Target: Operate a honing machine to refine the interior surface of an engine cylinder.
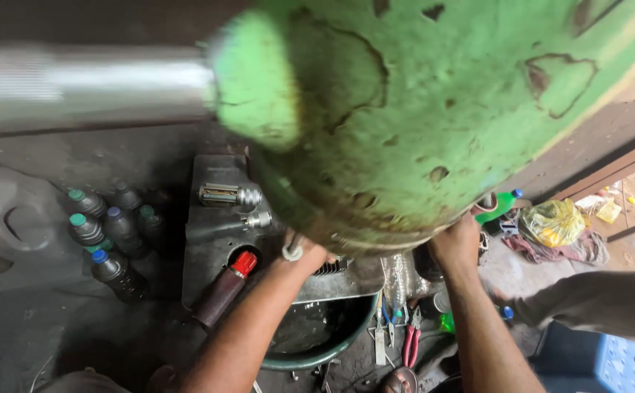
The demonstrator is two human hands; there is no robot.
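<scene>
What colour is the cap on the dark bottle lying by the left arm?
Red cap on the dark bottle; seen in the head view.

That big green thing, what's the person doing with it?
A person is reaching under the big green metal housing with both bare hands. The left hand and right hand press against its lower rim, fingers hidden behind it. Below lie a dark basin, red-handled pliers, a red-capped bottle and dark oil bottles.
</scene>
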